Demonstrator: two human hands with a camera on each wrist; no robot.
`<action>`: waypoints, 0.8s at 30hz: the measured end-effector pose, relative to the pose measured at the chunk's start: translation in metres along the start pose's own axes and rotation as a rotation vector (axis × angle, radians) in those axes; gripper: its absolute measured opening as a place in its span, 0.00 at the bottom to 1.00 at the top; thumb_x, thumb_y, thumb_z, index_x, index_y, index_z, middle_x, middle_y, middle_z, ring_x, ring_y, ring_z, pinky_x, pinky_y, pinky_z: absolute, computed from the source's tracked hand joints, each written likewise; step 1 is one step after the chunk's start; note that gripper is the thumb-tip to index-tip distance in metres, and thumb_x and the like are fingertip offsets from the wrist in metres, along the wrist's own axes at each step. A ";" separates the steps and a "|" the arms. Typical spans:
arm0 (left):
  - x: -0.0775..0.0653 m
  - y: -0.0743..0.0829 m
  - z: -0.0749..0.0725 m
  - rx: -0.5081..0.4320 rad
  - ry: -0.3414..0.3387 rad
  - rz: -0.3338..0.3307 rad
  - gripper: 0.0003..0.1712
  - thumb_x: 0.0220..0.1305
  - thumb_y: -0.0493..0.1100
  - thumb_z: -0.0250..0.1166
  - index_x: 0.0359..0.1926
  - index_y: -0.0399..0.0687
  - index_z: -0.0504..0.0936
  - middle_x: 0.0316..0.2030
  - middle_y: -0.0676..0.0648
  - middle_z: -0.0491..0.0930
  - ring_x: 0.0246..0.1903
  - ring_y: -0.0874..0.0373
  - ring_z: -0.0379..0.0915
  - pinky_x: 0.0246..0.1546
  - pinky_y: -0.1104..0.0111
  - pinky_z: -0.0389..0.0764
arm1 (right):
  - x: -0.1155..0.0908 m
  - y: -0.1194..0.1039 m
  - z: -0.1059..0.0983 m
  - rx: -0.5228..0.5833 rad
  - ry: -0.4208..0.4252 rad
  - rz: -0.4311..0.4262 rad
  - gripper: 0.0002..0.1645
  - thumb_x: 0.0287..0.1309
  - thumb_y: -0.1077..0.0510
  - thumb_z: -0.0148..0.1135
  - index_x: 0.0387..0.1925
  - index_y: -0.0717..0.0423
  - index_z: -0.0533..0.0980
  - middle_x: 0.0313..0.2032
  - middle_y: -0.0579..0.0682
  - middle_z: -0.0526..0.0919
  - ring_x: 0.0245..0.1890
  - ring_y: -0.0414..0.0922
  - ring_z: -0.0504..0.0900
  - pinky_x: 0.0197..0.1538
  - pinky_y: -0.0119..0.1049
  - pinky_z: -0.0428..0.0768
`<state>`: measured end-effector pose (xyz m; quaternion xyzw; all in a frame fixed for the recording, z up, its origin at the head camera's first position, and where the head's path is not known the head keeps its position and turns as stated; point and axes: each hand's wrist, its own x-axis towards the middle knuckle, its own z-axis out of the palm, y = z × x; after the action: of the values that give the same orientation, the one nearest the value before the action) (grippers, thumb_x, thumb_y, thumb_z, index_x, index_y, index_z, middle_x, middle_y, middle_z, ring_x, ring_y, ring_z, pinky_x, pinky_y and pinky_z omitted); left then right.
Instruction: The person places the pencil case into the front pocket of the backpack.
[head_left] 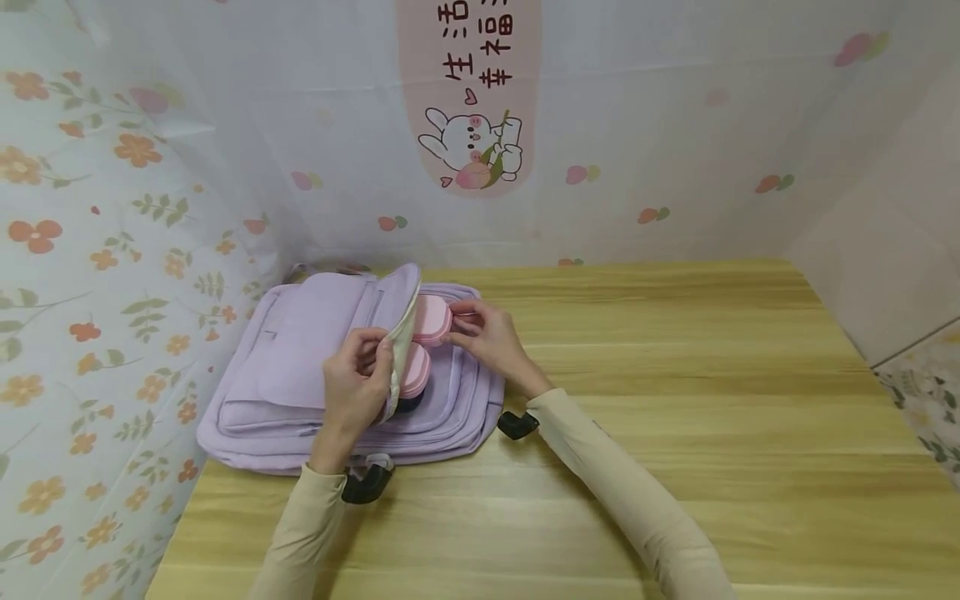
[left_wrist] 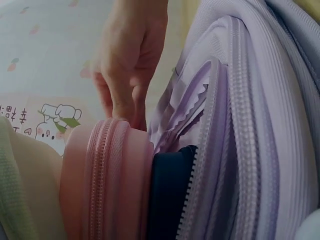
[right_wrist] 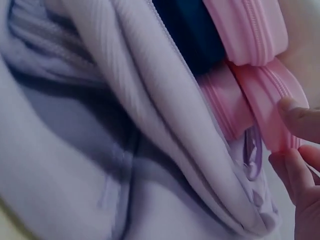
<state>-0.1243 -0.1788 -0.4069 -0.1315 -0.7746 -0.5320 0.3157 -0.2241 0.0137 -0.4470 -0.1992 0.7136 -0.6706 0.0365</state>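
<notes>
A lilac backpack (head_left: 300,342) lies flat on the table, its front pocket pulled open. My left hand (head_left: 356,379) pinches the edge of the pocket's front panel (head_left: 402,346) and lifts it away. Between thumb and fingers, my right hand (head_left: 491,340) grips the end of a pink zippered case (head_left: 432,319) that sticks out of the pocket. A second pink zippered case (head_left: 416,369) sits beside it, nearer to me. A dark blue thing (right_wrist: 187,35) is tucked behind the cases, mostly hidden. In the right wrist view, my right fingertips (right_wrist: 289,159) press on the held case.
The wooden table (head_left: 712,417) stretches to the right of the backpack. A white printed cloth (head_left: 637,125) hangs along the back, and a flowered one (head_left: 97,333) stands close at the left. Black wrist mounts (head_left: 367,483) sit on both sleeves.
</notes>
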 end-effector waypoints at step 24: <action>-0.003 0.007 0.033 0.477 -0.120 0.344 0.05 0.58 0.37 0.65 0.33 0.38 0.85 0.39 0.41 0.88 0.39 0.45 0.86 0.42 0.55 0.87 | -0.015 -0.004 -0.031 -0.196 -0.039 -0.079 0.22 0.65 0.71 0.59 0.59 0.73 0.75 0.59 0.68 0.80 0.60 0.61 0.81 0.61 0.43 0.81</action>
<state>-0.1299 -0.1452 -0.4112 -0.2139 -0.8614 -0.2649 0.3769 -0.2194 0.0478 -0.4436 -0.2429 0.7667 -0.5943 0.0043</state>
